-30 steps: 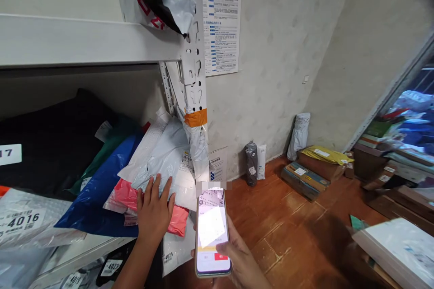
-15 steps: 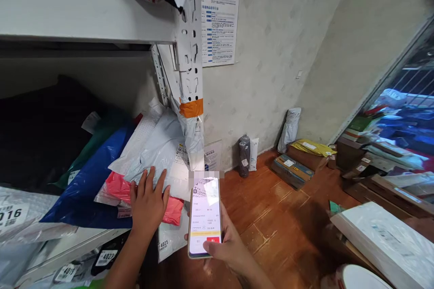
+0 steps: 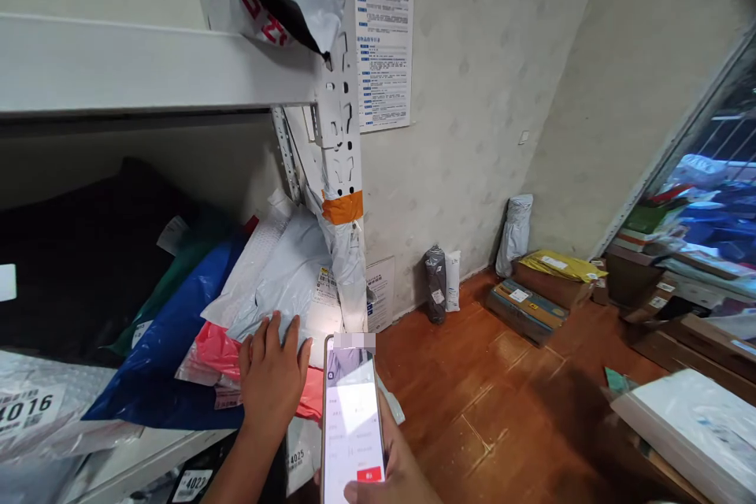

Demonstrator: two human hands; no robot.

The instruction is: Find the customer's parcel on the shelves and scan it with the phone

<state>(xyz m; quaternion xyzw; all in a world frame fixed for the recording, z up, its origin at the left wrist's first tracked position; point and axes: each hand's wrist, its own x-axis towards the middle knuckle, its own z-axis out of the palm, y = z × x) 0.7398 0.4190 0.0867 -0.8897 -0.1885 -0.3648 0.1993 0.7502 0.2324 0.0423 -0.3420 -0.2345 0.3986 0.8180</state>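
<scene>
My left hand [image 3: 272, 378] lies flat with fingers spread on a red-pink mailer bag [image 3: 209, 350] and the edge of a grey-white parcel bag [image 3: 283, 276] on the shelf. My right hand [image 3: 395, 465] holds a smartphone [image 3: 351, 425] upright near the bottom edge, thumb on the lit screen by a red button. The phone stands just right of my left hand, in front of the white shelf post [image 3: 339, 157].
A blue bag [image 3: 165, 331], dark bags and a labelled grey bag [image 3: 35, 409] fill the shelf. Parcels [image 3: 437, 283] and cardboard boxes [image 3: 528, 307] stand along the wall on the wooden floor. A white box [image 3: 691, 425] sits at the right. A notice [image 3: 383, 31] hangs on the wall.
The phone and my right hand have dropped lower and slightly left in view, and the screen shows a different page. My left hand stays flat on the parcels.
</scene>
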